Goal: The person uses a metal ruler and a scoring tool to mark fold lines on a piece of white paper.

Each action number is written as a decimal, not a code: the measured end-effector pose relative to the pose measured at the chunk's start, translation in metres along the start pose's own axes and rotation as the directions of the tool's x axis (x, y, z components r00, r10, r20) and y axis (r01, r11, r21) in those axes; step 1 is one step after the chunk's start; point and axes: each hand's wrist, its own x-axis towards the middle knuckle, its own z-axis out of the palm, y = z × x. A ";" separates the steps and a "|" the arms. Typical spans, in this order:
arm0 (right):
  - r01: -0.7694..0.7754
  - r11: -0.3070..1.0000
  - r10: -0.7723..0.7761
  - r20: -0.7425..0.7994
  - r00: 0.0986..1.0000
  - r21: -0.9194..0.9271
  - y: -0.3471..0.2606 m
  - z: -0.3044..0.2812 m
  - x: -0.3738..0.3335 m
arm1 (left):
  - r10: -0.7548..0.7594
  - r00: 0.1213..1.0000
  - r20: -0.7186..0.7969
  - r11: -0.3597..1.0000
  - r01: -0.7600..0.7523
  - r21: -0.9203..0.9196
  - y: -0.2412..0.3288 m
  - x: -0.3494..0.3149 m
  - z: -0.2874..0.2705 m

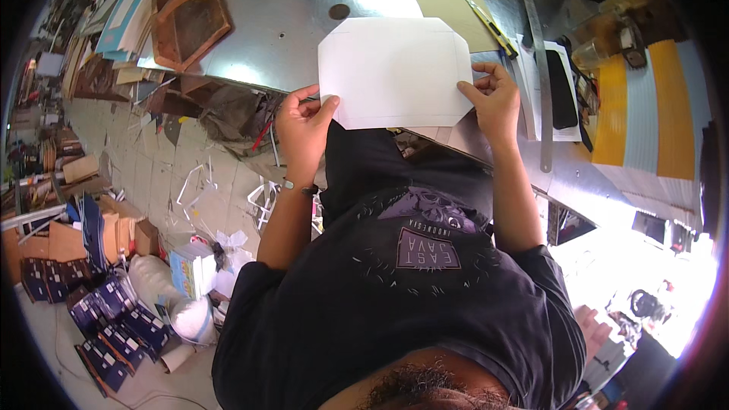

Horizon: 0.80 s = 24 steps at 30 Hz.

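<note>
Between my two hands I hold up a white sheet (395, 72) with its corners cut off at a slant; faint lines run along its edges. My left hand (305, 118) pinches its lower left side, thumb in front and fingers behind. At the right edge, my right hand (495, 99) grips it the same way. The sheet is over the near edge of a shiny metal worktable (266, 38) and hides part of it. Close to my right hand lie a yellow-and-black utility knife (497, 33) and a long metal ruler (541, 68).
A wooden box with a handle (191, 23) stands at the far left of the table. A black phone (560, 87) rests on papers at the right, near yellow and grey corrugated sheets (607, 106). Dark printed packets (121, 334) and a white bucket (194, 320) stand on the floor at left.
</note>
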 end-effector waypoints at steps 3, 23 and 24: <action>0.000 1.000 0.000 0.004 1.000 -0.027 -0.006 0.000 -0.002 | 0.026 1.000 0.001 1.000 -0.026 -0.008 -0.001 -0.002 -0.001; 0.006 1.000 -0.006 0.009 1.000 -0.002 -0.002 -0.001 0.000 | 0.075 0.997 0.026 0.996 -0.076 0.050 0.001 0.001 -0.002; 0.005 1.000 -0.005 0.011 1.000 0.010 -0.001 0.000 0.000 | 0.083 0.996 0.027 0.995 -0.084 0.051 -0.001 0.002 -0.002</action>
